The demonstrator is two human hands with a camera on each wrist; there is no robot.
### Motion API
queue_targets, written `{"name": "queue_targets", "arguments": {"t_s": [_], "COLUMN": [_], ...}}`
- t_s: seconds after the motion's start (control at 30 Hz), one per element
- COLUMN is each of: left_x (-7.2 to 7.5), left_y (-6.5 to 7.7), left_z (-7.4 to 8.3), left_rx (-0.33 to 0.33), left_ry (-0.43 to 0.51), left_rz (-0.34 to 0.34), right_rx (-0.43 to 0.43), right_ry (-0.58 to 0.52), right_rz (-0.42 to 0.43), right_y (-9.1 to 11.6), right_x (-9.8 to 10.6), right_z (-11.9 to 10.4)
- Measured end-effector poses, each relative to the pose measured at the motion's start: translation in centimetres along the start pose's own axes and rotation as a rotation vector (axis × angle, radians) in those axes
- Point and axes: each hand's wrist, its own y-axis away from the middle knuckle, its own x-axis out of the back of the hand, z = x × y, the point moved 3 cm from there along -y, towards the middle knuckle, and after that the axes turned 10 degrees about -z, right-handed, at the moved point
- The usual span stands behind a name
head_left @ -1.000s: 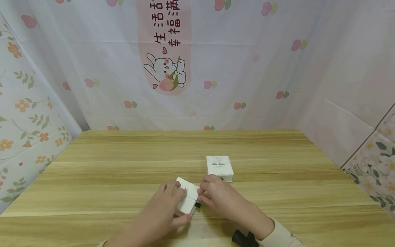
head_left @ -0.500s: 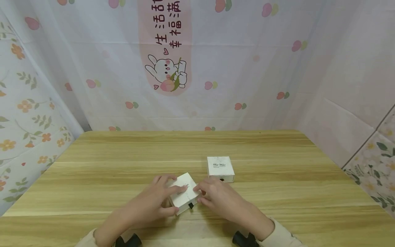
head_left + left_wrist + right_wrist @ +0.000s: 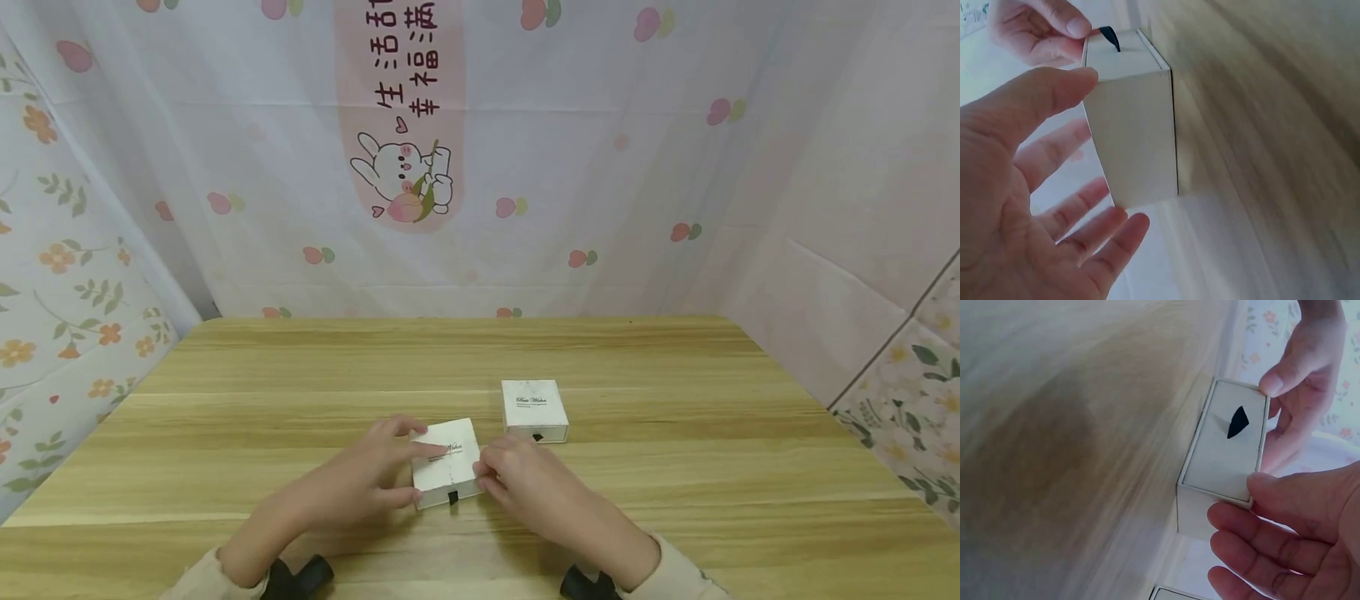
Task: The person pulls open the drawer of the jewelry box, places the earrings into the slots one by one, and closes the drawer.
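A small white drawer-style gift box [image 3: 433,477] rests on the table in the head view, lettering on its lid and a black ribbon tab [image 3: 453,497] on its front. My left hand [image 3: 367,475] holds its left side. The thumb is at the front corner, the index finger lies over the lid, and other fingers reach the back corner. With thumb and bent fingers, my right hand [image 3: 528,483] pinches the right front corner. In the right wrist view the box's drawer front [image 3: 1219,462] looks fully pushed in.
A second, matching white box [image 3: 534,402] marked "Best Wishes" stands just behind my right hand, its ribbon tab facing front. Wood-grain table [image 3: 300,367] surrounds both boxes. Patterned curtains [image 3: 600,167] hang at the back and sides. Black wrist-camera mounts [image 3: 307,575] sit at both wrists.
The held box has turned, so its tab side now faces the front edge, and it lies level on the table. My left hand has shifted left with it; my right hand stays at its right side.
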Motion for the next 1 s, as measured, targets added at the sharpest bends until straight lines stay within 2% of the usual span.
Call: {"name": "queue_targets", "arguments": {"t_s": [0.2,0.37,0.7,0.83,1.0], "left_x": [0.2,0.3,0.6,0.6,0.7], "left_y": [0.0,-0.1,-0.9,-1.7,-2.6], "left_z": [-0.9,-1.4,-1.2,-1.5,-1.8], "left_rx": [0.006,0.030,0.003,-0.002,0.023], "left_ry": [0.089,0.128,0.106,0.124,0.165], "left_rz": [-0.017,-0.026,-0.017,-0.040,-0.073], "right_rx": [0.018,0.032,-0.037,-0.062,-0.092], "right_ry": [0.090,0.163,0.157,0.125,0.085], "right_rz": [0.038,0.051,0.047,0.041,0.048], "right_y": [-0.2,-0.4,-0.9,-1.1,-1.4], "right_x": [-0.1,-0.2,-0.2,-0.1,0.0], "right_z": [-0.5,-0.8,-0.4,0.1,0.8]}}
